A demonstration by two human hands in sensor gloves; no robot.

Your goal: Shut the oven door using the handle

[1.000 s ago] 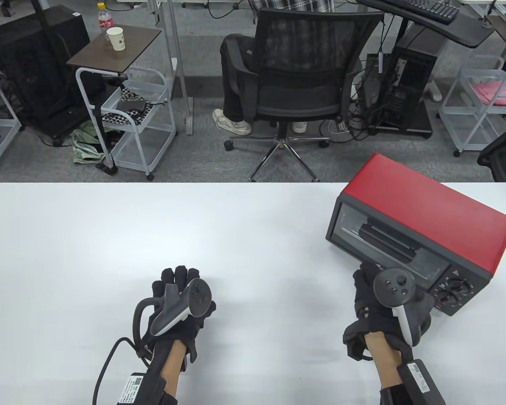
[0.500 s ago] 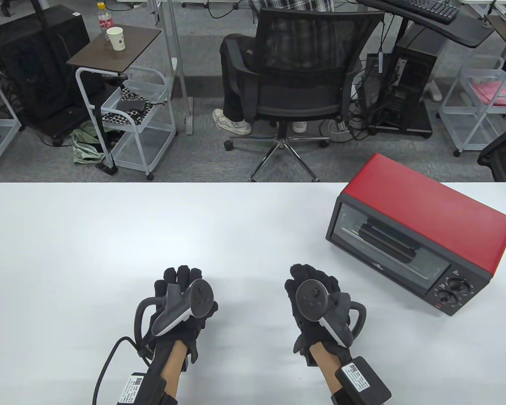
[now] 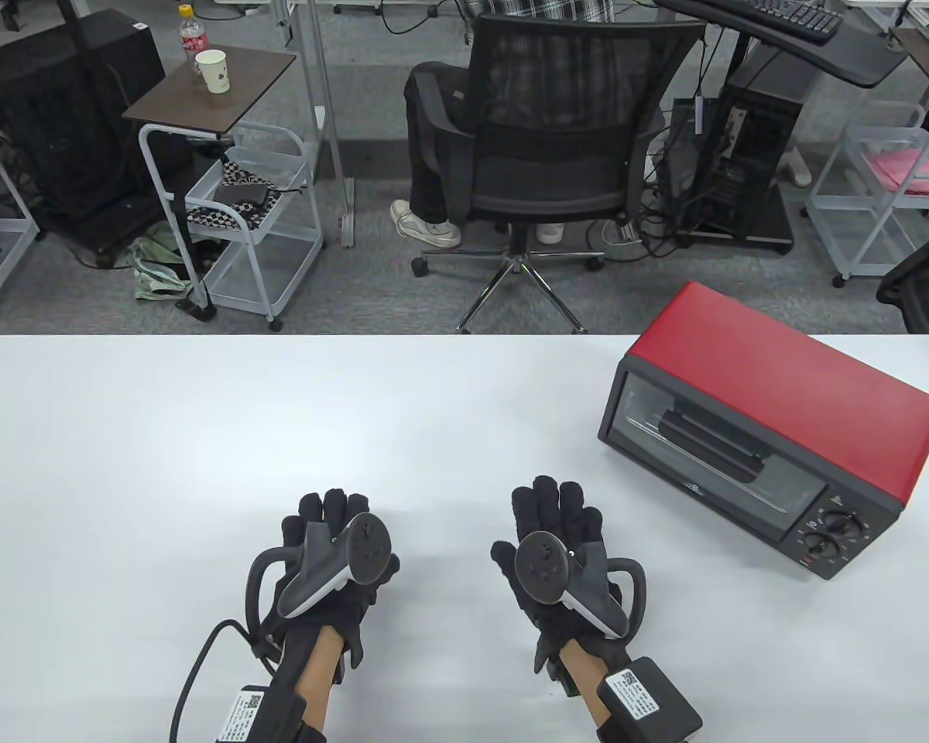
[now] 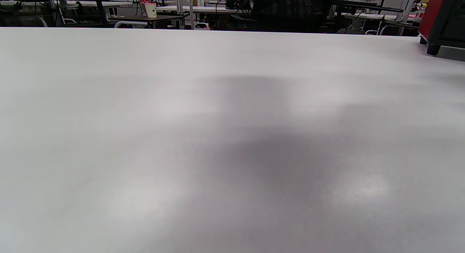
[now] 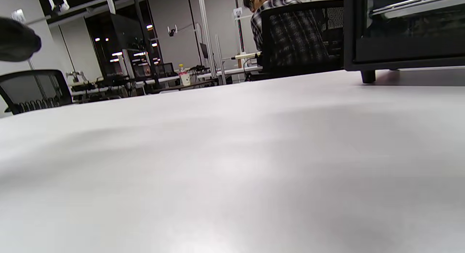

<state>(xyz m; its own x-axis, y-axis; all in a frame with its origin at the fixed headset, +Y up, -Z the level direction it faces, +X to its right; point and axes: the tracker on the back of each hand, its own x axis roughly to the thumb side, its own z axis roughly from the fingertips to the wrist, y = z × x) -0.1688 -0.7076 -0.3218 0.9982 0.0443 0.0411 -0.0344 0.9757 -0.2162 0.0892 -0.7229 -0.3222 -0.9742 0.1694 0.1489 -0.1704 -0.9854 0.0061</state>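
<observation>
From the table view, the red oven (image 3: 774,433) stood at the far right of the table (image 3: 201,433), its door (image 3: 716,445) shut, handle (image 3: 712,445) across the glass. The left hand (image 3: 333,557) and right hand (image 3: 557,553) lay flat, fingers spread, holding nothing. In the left wrist view, the oven's corner (image 4: 441,20) showed far right. In the right wrist view, its dark front (image 5: 403,31) stood far right.

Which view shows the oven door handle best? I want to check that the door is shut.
The table view: the handle lies across the glass door, which sits flush in the oven. The right wrist view catches only the door's lower edge and a foot; the left wrist view shows just an oven corner.
</observation>
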